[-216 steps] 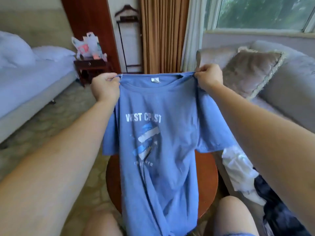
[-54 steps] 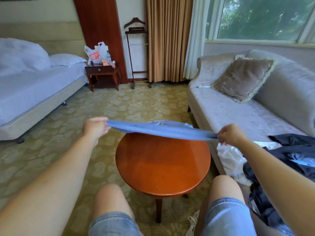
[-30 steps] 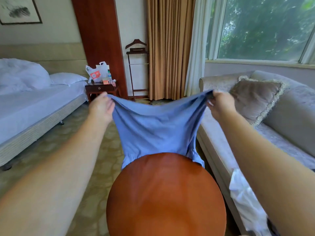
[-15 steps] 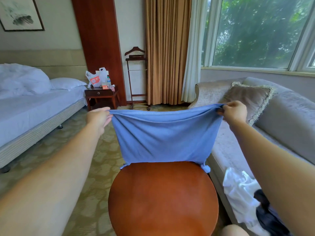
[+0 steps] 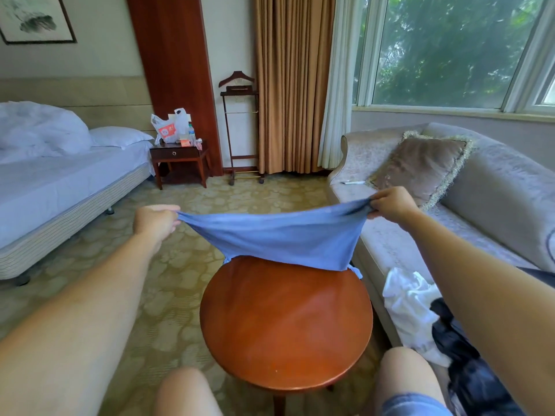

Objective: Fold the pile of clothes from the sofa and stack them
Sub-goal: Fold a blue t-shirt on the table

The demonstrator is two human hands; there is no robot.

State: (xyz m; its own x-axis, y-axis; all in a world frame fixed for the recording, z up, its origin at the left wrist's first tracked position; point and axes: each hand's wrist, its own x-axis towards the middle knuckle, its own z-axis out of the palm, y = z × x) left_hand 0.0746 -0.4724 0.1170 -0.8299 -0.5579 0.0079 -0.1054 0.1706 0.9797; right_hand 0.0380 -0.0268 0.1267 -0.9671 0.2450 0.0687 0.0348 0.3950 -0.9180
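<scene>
no legible text, plastic bag (image 5: pixel 168 129) logo unreadable

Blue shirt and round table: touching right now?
Touching. In the head view the blue shirt, stretched between the left hand and right hand, drapes down onto the far edge of the round table, with no gap showing.

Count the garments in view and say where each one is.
3 that I can tell apart: the blue T-shirt stretched between both hands over the round table, a crumpled white garment and a dark garment on the sofa. More may lie hidden under them.
</scene>
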